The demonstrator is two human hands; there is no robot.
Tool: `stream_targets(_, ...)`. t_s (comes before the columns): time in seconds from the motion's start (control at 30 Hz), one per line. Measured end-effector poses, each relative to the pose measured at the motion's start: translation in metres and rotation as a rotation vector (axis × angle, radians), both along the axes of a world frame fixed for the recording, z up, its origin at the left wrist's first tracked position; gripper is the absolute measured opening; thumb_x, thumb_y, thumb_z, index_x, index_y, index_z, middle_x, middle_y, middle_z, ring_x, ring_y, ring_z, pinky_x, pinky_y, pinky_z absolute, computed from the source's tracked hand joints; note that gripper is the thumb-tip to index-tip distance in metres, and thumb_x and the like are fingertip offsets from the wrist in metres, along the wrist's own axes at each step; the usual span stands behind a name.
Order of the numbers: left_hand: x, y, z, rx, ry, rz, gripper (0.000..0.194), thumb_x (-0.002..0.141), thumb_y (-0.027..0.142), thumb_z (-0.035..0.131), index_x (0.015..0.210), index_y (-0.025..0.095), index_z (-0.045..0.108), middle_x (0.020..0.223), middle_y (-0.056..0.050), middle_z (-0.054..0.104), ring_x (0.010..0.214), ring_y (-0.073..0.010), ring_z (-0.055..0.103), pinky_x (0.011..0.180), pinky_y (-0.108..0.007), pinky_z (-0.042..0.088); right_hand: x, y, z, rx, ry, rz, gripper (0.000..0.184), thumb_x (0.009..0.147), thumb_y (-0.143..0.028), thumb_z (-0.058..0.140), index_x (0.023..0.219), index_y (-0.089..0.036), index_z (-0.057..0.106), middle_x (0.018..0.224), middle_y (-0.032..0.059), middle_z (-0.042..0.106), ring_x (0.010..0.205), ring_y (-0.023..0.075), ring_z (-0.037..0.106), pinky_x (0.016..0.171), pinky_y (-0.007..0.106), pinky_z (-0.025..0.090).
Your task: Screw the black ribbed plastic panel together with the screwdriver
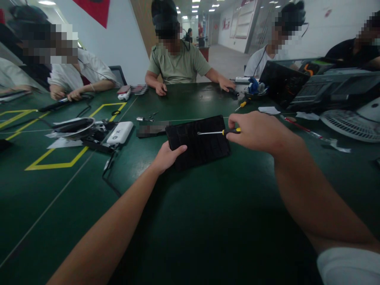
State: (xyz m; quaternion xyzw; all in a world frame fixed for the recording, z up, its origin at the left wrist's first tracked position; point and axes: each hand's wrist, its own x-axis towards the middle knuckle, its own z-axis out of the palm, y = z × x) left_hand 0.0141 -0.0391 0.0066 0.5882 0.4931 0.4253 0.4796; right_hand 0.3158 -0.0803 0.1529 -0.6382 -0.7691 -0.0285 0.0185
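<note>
My left hand (169, 156) grips the left end of a black rectangular panel (204, 148), its thumb on top and its other fingers hidden beneath. The panel is tilted a little above the green table. My right hand (258, 132) holds a screwdriver (208, 133) by its black and yellow handle. The metal shaft points left across the panel; whether its tip touches the surface I cannot tell. Just behind my left hand lies a flat dark piece (152, 129), partly blurred out. Several small screws (152, 116) and a short metal cylinder (141, 119) are scattered beyond it.
To the left, a white power bank (120, 133) with a cable sits beside piled dark parts (74, 126). At right are a white fan (353, 120), a red tool (299, 126), and large black equipment (326, 87). Several people sit around the green table (208, 221).
</note>
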Motion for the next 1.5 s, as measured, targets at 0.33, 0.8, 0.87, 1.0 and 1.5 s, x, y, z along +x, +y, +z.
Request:
stream_targets(0.33, 0.000, -0.001, 0.001, 0.000, 0.040, 0.015, 0.053, 0.086, 0.046, 0.090, 0.129, 0.020, 0.076, 0.136, -0.014, 0.083, 0.131, -0.0386, 0.078, 0.117, -0.061, 0.061, 0.003, 0.003, -0.002, 0.042, 0.002, 0.040, 0.031, 0.099, -0.046, 0.064, 0.113, -0.025, 0.082, 0.110, 0.0140, 0.083, 0.096, 0.0342, 0.073, 0.074, 0.041, 0.045)
stream_targets(0.8, 0.000, -0.001, 0.000, -0.008, 0.009, 0.012, 0.057, 0.083, 0.046, 0.091, 0.130, 0.017, 0.076, 0.138, -0.017, 0.082, 0.131, -0.0384, 0.077, 0.118, -0.062, 0.058, -0.005, 0.000, 0.000, -0.007, -0.037, -0.012, 0.049, 0.108, -0.055, 0.048, 0.110, -0.023, 0.085, 0.102, 0.0166, 0.082, 0.095, 0.0357, 0.074, 0.077, 0.044, 0.050)
stream_targets(0.87, 0.000, -0.001, 0.001, -0.006, 0.016, 0.011, 0.058, 0.083, 0.049, 0.092, 0.129, 0.018, 0.077, 0.138, -0.016, 0.083, 0.131, -0.0390, 0.077, 0.117, -0.062, 0.059, -0.005, -0.001, -0.001, -0.007, -0.037, -0.008, 0.049, 0.110, -0.054, 0.045, 0.110, -0.024, 0.084, 0.102, 0.0164, 0.082, 0.095, 0.0353, 0.075, 0.077, 0.044, 0.050)
stream_targets(1.0, 0.000, -0.001, 0.001, -0.009, -0.001, 0.004, 0.059, 0.082, 0.049, 0.093, 0.129, 0.017, 0.076, 0.138, -0.017, 0.082, 0.132, -0.0399, 0.077, 0.118, -0.063, 0.058, -0.003, 0.000, -0.001, -0.022, -0.028, -0.016, 0.048, 0.109, -0.056, 0.046, 0.115, -0.024, 0.081, 0.103, 0.0161, 0.082, 0.093, 0.0354, 0.074, 0.073, 0.043, 0.047)
stream_targets(1.5, 0.000, -0.001, 0.000, 0.000, 0.023, 0.008, 0.058, 0.083, 0.050, 0.092, 0.129, 0.019, 0.076, 0.135, -0.016, 0.084, 0.130, -0.0394, 0.078, 0.116, -0.062, 0.060, 0.005, 0.003, -0.002, -0.007, 0.024, 0.029, 0.022, 0.099, -0.044, 0.063, 0.107, -0.027, 0.075, 0.099, 0.0104, 0.080, 0.085, 0.0298, 0.069, 0.064, 0.038, 0.035)
